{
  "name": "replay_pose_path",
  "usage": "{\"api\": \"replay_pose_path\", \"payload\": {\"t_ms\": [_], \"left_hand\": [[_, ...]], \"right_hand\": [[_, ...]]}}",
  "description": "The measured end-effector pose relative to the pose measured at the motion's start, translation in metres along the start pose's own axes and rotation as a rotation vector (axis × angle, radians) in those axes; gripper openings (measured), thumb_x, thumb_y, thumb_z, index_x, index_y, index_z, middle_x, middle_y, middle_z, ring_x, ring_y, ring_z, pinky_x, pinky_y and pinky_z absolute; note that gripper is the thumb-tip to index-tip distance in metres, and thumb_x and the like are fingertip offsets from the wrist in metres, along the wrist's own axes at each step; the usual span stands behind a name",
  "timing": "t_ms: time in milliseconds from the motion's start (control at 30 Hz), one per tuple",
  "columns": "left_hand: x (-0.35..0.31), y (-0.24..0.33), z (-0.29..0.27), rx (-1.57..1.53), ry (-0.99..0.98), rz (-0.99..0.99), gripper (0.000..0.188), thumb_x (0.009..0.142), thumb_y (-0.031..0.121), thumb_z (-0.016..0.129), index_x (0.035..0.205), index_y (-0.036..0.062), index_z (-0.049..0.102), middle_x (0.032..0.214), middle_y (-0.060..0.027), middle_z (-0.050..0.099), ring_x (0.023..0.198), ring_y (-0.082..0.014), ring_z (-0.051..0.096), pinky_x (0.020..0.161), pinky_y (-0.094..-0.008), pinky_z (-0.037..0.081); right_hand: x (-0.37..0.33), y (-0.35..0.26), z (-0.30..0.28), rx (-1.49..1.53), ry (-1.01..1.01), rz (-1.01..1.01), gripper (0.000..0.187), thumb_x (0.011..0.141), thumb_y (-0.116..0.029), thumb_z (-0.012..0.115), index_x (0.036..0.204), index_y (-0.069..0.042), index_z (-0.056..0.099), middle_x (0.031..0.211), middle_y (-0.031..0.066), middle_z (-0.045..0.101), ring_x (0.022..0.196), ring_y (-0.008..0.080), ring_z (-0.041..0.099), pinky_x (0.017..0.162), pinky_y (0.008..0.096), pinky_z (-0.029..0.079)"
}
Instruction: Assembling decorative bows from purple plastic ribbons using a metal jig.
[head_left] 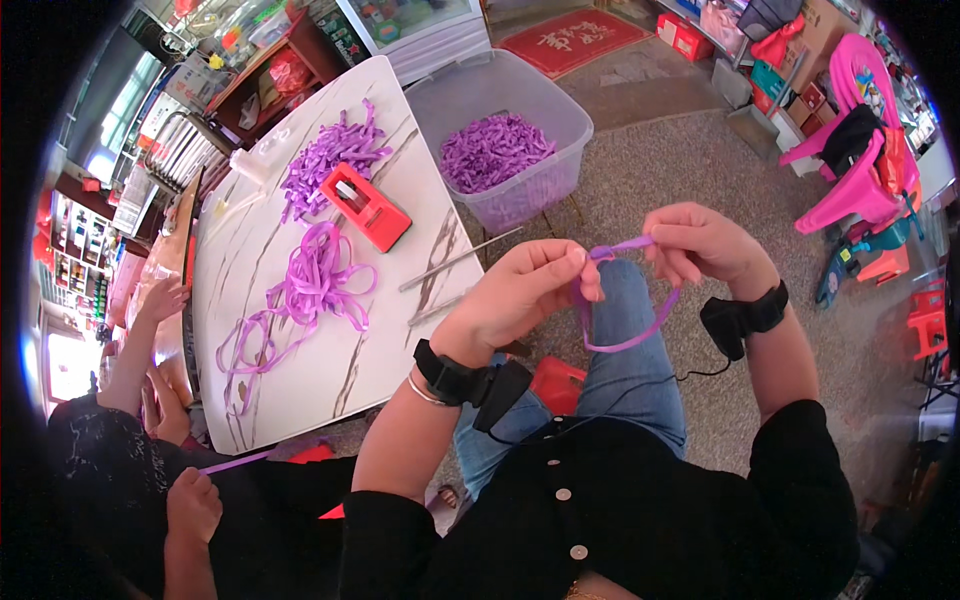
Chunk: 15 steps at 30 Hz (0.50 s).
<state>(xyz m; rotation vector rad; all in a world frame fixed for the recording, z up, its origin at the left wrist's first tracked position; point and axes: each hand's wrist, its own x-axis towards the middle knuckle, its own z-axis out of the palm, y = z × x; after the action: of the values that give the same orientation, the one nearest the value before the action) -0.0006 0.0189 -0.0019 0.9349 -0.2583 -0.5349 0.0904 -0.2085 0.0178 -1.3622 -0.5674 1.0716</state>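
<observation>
A purple ribbon (632,343) is stretched between my two hands over my lap, its lower part hanging in a loop. My left hand (535,285) pinches it between thumb and forefinger, beside a small fold or knot. The right hand (708,243) pinches a short end of the same ribbon, fingers curled. On the white marbled table (400,350) to my left lie a loose tangle of purple ribbon (310,275), a heap of short purple ribbon pieces (335,155) and a red tape dispenser (366,207). Two thin metal rods (460,258) lie near the table's edge, close to my left wrist.
A translucent plastic bin (570,165) full of purple ribbon pieces stands beyond the table's edge. Another person's hand (193,502) holds a purple strip at the lower left. A pink chair (868,170) stands at the right, and a red mat (573,38) lies at the back.
</observation>
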Motion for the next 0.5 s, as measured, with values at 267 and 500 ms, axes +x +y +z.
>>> {"api": "replay_pose_path", "payload": {"t_ms": [267,500], "left_hand": [[0.016,0.005,0.008,0.211,0.259,-0.021,0.019,0.088,0.018,0.048,0.090,0.0031,0.059,0.086,-0.0006,0.058,0.079,-0.0079,0.050,0.075,-0.0228,0.040],[0.033,0.003,0.008,0.382,0.422,0.114,0.018,0.085,0.015,0.052,0.090,-0.0002,0.061,0.083,-0.0026,0.061,0.081,-0.0072,0.053,0.075,-0.0211,0.040]], "right_hand": [[0.010,0.027,0.018,-0.300,0.446,-0.299,0.015,0.086,-0.013,0.048,0.093,-0.001,0.055,0.080,0.0014,0.058,0.072,0.0060,0.053,0.064,0.0202,0.043],[0.024,0.028,0.045,-0.175,0.383,-0.292,0.017,0.084,-0.013,0.052,0.096,-0.002,0.055,0.079,-0.0019,0.054,0.068,0.0039,0.049,0.061,0.0193,0.040]]}}
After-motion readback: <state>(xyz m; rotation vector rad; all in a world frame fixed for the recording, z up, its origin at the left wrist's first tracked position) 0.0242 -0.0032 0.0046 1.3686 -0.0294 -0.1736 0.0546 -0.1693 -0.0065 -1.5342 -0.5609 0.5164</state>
